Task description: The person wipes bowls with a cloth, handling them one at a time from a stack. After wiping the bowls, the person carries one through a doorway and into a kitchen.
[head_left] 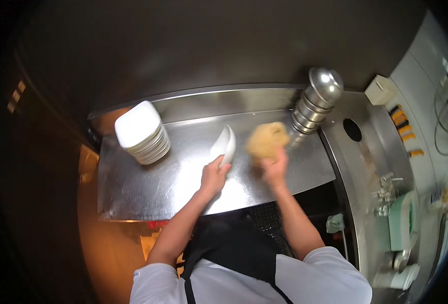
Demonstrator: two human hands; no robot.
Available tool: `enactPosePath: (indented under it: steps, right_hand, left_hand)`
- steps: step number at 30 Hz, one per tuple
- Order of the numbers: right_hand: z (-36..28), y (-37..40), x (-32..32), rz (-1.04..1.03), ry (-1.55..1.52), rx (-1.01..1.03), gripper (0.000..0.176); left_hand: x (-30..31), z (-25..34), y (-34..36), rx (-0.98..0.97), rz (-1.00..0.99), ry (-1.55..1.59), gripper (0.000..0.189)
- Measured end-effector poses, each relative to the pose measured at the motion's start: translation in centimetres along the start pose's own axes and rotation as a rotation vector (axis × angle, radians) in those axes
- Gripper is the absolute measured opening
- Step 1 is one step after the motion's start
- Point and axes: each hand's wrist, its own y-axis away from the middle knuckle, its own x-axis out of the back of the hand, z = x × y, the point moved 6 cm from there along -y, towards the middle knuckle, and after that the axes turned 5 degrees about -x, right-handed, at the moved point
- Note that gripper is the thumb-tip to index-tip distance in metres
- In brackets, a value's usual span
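Observation:
My left hand [214, 176] grips the near edge of a white dish [227, 145], which is tilted on its side above the steel counter [183, 172]. To the right, my right hand [276, 166] holds a yellowish cloth [267, 140], bunched up and blurred by motion. A gap separates the cloth from the dish. On the counter's left side stands a tall stack of white square dishes [142, 133]. Behind the cloth, at the back right, rises a stack of steel bowls [316, 101], the top one upside down.
Right of the counter runs a steel surface with a round dark hole [352, 130]. Along it are taps [387, 188], a green and white container [402, 221] and a white tub [399, 277]. Orange-handled tools [401, 123] hang on the tiled wall. A raised steel ledge borders the counter's back.

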Motion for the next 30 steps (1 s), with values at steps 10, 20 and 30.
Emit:
enactPosePath:
  steps: [10, 20, 30]
  right_hand:
    - [-1.8, -0.8, -4.8, 0.036, -0.232, -0.156, 0.040]
    - [-6.2, -5.6, -8.0, -0.368, -0.209, -0.167, 0.049]
    - [-1.0, -6.1, -7.8, -0.206, -0.313, -0.323, 0.036]
  left_hand:
    - [2.3, 7.1, 2.4, -0.273, 0.110, 0.943, 0.028]
    - [4.4, 6.4, 5.6, -0.153, -0.110, 0.935, 0.031]
    - [6.3, 6.4, 5.3, -0.029, 0.061, 1.505, 0.046]
